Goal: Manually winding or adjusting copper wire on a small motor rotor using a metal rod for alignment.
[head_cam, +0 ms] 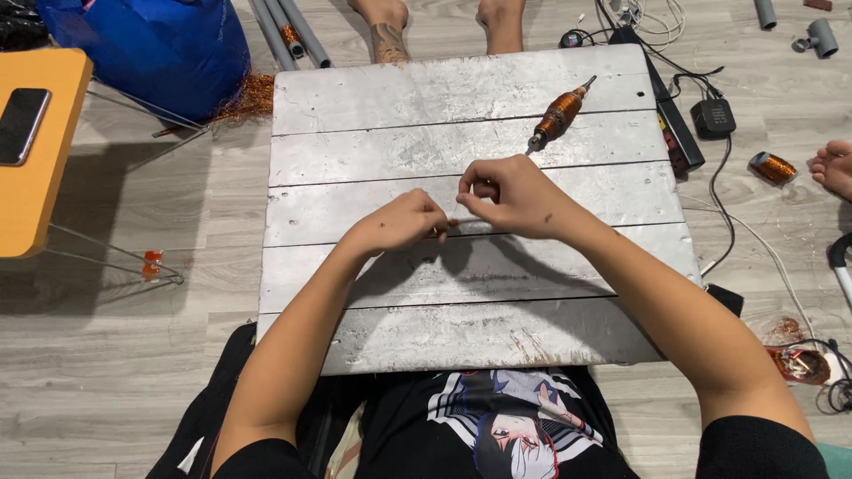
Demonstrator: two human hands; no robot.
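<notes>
Left hand (404,222) and right hand (510,197) meet at the middle of the table (373,98), fingertips pinched together. Both are closed on something very thin between them, probably a wire, too fine to make out. Left knuckles face up; right fingers are curled in, thumb toward the left hand.

Relative to the table:
- rotor (559,113), copper-wound, lies on its far right part, tilted, well apart from the hands.
- power strip (676,133) and a small black cube (713,117) sit just off its right edge, cables trailing.
- copper coil (770,168) lies further right on the floor.
- grey pipes (288,34) and a blue bag (151,44) sit beyond its far left corner, loose copper wire (244,98) beside the bag.
- orange desk (40,151) with a phone (21,124) stands well left.
</notes>
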